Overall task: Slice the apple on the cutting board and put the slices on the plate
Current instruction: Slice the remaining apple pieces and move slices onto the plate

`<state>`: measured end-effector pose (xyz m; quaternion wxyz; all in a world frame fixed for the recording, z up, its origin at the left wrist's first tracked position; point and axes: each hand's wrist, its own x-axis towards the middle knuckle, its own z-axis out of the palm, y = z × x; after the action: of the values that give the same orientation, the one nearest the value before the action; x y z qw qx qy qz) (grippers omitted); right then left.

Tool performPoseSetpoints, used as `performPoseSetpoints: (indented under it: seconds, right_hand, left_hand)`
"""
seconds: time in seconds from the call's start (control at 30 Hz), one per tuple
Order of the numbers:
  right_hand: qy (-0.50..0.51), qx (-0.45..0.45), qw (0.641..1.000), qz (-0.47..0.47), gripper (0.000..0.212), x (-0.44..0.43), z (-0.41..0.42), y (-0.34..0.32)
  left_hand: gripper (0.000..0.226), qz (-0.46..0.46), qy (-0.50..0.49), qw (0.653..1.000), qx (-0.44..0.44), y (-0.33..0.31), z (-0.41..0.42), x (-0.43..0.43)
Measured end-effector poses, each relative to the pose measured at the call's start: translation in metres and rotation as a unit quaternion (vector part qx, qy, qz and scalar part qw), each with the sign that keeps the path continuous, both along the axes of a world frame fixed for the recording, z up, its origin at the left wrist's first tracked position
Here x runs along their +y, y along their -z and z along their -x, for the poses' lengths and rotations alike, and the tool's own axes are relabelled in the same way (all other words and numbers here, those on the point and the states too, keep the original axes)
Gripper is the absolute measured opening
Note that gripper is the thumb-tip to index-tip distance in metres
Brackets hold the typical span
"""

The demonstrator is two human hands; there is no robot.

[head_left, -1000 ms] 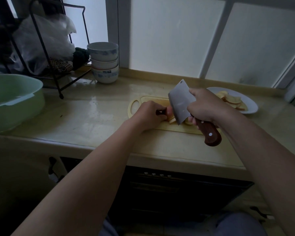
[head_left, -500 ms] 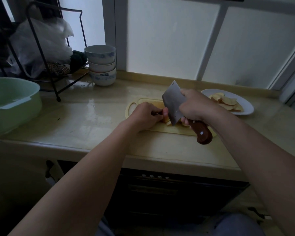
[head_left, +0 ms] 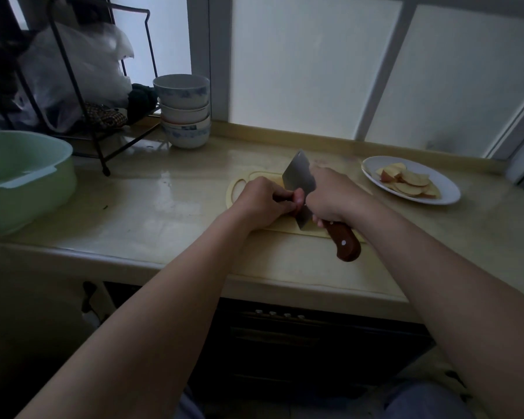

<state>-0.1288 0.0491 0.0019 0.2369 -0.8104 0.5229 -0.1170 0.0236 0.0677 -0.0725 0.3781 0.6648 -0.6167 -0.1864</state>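
Her left hand point(head_left: 262, 204) curls tight over the apple point(head_left: 297, 210) (mostly hidden) on the board point(head_left: 239, 186); the right hand point(head_left: 333, 198) grips the cleaver point(head_left: 300, 182), blade beside the left thumb.

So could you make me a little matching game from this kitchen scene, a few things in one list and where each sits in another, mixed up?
Things:
1. cleaver
2. apple slices
3. stacked bowls
4. green basin

Places:
A. far left of the counter
B. on the white plate at the right
C. gripped by the right hand over the cutting board
D. at the back of the counter, beside the wire rack

Pairs: 1-C, 2-B, 3-D, 4-A
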Motion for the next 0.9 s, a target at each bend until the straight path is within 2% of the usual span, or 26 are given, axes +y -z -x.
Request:
performPoseSetpoints:
  seconds: [0.27,0.37,0.47,0.53,0.63,0.9]
  right_hand:
    - [0.003,-0.017,0.999,-0.034,0.058,-0.004,0.006,0.001]
    - [-0.007,-0.003,0.999,-0.046,0.068,0.000,0.013,-0.001]
    - [-0.018,0.003,0.999,-0.043,0.057,0.004,0.019,-0.002]
    - [-0.013,-0.005,0.999,-0.032,0.050,0.005,0.021,-0.002]
    - [0.003,-0.037,0.999,-0.018,0.052,0.004,0.020,-0.002]
    - [0.019,-0.066,0.996,0.059,0.088,-0.004,0.023,-0.004]
  left_hand:
    - [0.022,0.012,-0.001,1.000,-0.006,0.001,0.003,0.003]
    - [0.024,0.018,0.006,1.000,-0.009,0.000,0.003,0.004]
    - [0.031,0.024,0.007,1.000,-0.008,0.000,0.005,0.007]
    - [0.027,0.024,0.010,1.000,-0.011,0.000,0.006,0.008]
    - [0.026,0.029,0.019,0.999,0.007,-0.002,0.009,0.012]
    - [0.031,0.020,0.018,0.999,-0.036,-0.002,0.006,0.009]
